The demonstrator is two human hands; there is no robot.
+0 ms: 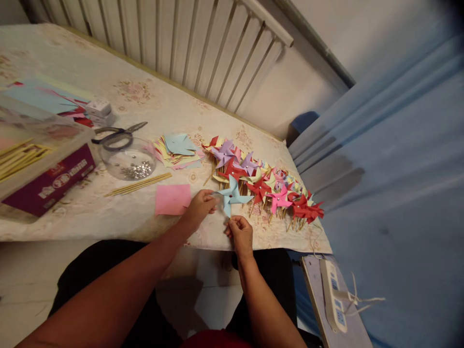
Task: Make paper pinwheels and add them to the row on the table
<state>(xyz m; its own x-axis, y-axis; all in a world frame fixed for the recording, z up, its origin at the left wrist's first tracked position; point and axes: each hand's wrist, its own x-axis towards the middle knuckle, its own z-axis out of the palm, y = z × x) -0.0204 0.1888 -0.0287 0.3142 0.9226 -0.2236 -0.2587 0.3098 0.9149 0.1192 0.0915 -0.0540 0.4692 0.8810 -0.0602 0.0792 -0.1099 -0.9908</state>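
Note:
A light blue paper pinwheel (234,195) with a red centre is held upright over the front of the table. My right hand (241,234) pinches its thin stick just below the blades. At its left side, my left hand (201,207) has its fingers closed at the tip of one blade. A pink paper square (173,199) lies flat beside my left hand. Many finished pinwheels (259,188) in red, purple, pink and yellow are crowded together to the right, on wooden sticks.
Further left are loose wooden sticks (139,184), a round clear dish (126,162) of small metal pins, scissors (119,135) and a stack of cut paper (178,147). A plastic box (65,181) holds more sticks. A power strip (333,295) sits at lower right, near a blue curtain (398,193).

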